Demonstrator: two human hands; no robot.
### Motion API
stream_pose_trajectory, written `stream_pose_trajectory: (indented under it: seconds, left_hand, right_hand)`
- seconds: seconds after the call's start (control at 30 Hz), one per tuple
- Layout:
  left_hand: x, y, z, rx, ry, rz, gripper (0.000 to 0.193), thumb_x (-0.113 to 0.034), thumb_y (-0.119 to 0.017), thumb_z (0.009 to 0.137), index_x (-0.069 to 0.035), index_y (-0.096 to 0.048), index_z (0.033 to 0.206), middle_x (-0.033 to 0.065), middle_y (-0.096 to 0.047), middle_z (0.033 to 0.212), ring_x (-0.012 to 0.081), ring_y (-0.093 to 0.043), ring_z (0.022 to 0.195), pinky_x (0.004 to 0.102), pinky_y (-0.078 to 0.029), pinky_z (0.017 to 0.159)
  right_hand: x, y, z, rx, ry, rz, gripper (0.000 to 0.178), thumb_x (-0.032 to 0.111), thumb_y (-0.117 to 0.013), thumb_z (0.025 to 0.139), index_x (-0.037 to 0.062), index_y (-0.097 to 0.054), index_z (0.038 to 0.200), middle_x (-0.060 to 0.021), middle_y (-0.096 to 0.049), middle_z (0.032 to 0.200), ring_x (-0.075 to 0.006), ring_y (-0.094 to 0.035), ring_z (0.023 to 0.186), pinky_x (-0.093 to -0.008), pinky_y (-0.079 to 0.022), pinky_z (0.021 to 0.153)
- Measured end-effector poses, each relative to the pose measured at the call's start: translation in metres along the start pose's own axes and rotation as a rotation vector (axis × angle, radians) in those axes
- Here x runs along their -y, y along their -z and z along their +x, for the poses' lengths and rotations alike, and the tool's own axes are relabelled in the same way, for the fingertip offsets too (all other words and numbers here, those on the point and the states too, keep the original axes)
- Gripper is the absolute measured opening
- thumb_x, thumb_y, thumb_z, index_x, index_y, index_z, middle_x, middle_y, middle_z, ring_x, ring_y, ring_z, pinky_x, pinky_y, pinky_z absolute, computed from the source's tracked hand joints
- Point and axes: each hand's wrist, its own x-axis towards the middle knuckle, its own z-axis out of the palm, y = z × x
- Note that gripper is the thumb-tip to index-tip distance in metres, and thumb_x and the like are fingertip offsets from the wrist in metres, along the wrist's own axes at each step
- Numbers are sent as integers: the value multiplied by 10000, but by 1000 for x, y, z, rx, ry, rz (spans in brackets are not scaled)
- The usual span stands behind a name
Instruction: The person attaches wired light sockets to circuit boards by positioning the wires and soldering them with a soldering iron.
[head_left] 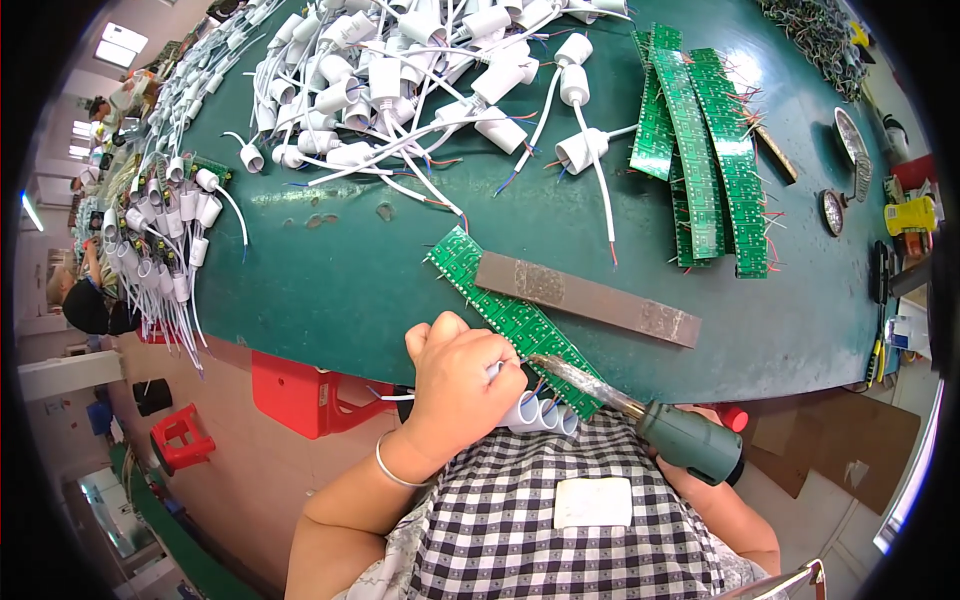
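Observation:
My left hand [455,385] is closed at the near edge of a long green circuit board [460,255], pinching a white lead [493,371] that mostly hides in its fingers. My right hand [690,480], partly covered, grips a soldering iron [690,440] with a dark green handle. The iron's tip meets the board close to my left fingertips. A grey-brown metal bar [590,298] lies across part of the board. Several white lamp holders [540,413] hang at the board's near edge by thin wires, above my checked apron.
A heap of white lamp holders with cords [400,90] covers the far table, with another bunch [165,225] at the left edge. Stacked green circuit boards [700,160] lie far right, beside a round metal dish [832,212]. Red stools [300,395] stand left; a person [90,300] sits beyond.

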Motion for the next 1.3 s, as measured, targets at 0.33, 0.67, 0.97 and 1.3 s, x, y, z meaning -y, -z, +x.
stream_pose_trajectory:
  seconds: [0.33, 0.67, 0.97, 1.3]
  left_hand:
    - [-1, 0, 2, 2, 7, 3, 85, -139, -652, 652, -124, -604, 584, -32, -588, 622, 191, -457, 731, 395, -273, 774]
    - [-2, 0, 2, 6, 22, 8, 67, -141, -653, 654, -124, -620, 598, -28, -602, 632, 196, -464, 740, 404, -281, 786]
    - [0, -1, 1, -3, 21, -1, 68, -149, -649, 664, -124, -624, 606, -29, -605, 637, 196, -466, 742, 404, -280, 789]
    - [-1, 1, 1, 25, 40, -11, 69, -159, -643, 670, -137, -627, 607, -40, -627, 663, 190, -467, 763, 406, -272, 799]
  right_hand:
    - [-4, 7, -5, 71, 69, 6, 254, 113, -710, 722, 59, -654, 964, -99, -633, 995, -295, -562, 962, -420, -444, 863]
    - [-6, 17, -13, 220, -186, 106, 305, 121, -696, 735, 27, -625, 1016, -131, -609, 1067, -275, -583, 954, -380, -460, 869]
    - [6, 14, -6, 93, -14, 75, 347, 68, -703, 724, 24, -623, 1059, -148, -560, 1127, -304, -534, 1030, -417, -437, 908]
    - [11, 16, 6, 15, 37, -19, 241, 83, -720, 702, 78, -692, 941, -108, -674, 930, -299, -637, 823, -379, -513, 726]
